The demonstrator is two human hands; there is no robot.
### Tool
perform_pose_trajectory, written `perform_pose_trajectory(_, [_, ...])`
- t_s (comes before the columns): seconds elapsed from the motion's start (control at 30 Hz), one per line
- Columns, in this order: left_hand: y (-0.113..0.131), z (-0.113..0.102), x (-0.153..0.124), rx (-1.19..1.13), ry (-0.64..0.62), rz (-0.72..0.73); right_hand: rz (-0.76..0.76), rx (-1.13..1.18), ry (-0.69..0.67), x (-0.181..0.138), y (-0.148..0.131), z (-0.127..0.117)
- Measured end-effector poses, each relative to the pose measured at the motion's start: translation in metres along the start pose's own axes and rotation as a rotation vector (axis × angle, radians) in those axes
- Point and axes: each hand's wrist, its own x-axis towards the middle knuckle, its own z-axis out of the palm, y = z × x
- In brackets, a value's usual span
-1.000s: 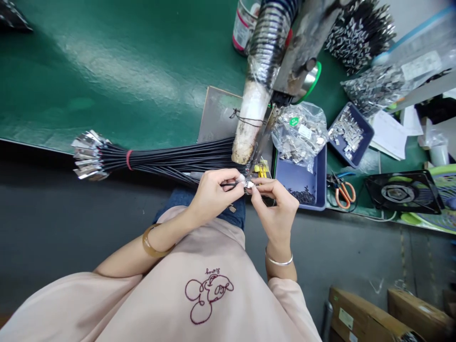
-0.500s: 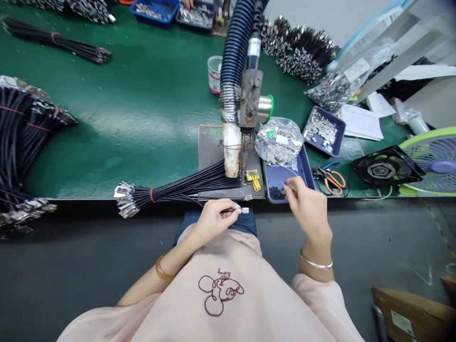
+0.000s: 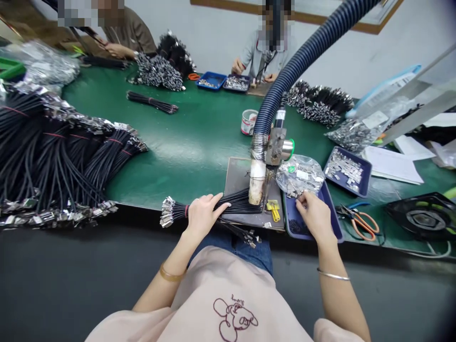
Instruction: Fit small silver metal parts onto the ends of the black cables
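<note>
My left hand (image 3: 204, 213) lies across a bundle of black cables (image 3: 235, 202), thumb and forefinger apart. A red band holds the bundle, and its silver metal connectors (image 3: 167, 212) stick out to the left. Below that hand, a few loose cables with metal ends (image 3: 251, 237) hang over the bench edge by my lap. My right hand (image 3: 315, 216) is over a blue tray (image 3: 329, 211), its fingertips pinched beside a clear bag of metal parts (image 3: 301, 175). Whatever is in that pinch is too small to make out. Small black pieces (image 3: 297, 227) lie in the tray.
A ribbed black hose (image 3: 306, 57) with a white nozzle (image 3: 257, 183) comes down over a grey plate (image 3: 237, 168). A yellow clip (image 3: 274, 210), orange-handled pliers (image 3: 361, 223) and a solder spool (image 3: 288, 149) are close by. Cable bundles (image 3: 64, 156) fill the left; two people sit across.
My view has tilted up. My left hand has let go of the cable end and moved onto the bundle. My right hand's fingertips are now at the bag's lower edge; the thin wire no longer shows.
</note>
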Motion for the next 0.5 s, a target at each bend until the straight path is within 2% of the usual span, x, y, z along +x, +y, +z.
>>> perform_pose_trajectory(0.13, [0.001,-0.012,0.015,-0.067,-0.121,-0.008,0.03,0.152,-0.097,-0.01,0.001,-0.004])
perform_pose_trajectory(0.3, [0.002,-0.029,0.051,-0.033,-0.228,0.116,-0.035,0.215,-0.083,-0.019,-0.005,-0.007])
perform_pose_trajectory(0.4, [-0.008,-0.02,0.066,-0.065,-0.229,0.175,-0.05,0.261,-0.086,-0.022,-0.008,-0.006])
perform_pose_trajectory(0.5, [-0.019,-0.004,0.064,-0.207,-0.174,0.202,-0.035,0.301,-0.097,-0.024,-0.01,-0.005])
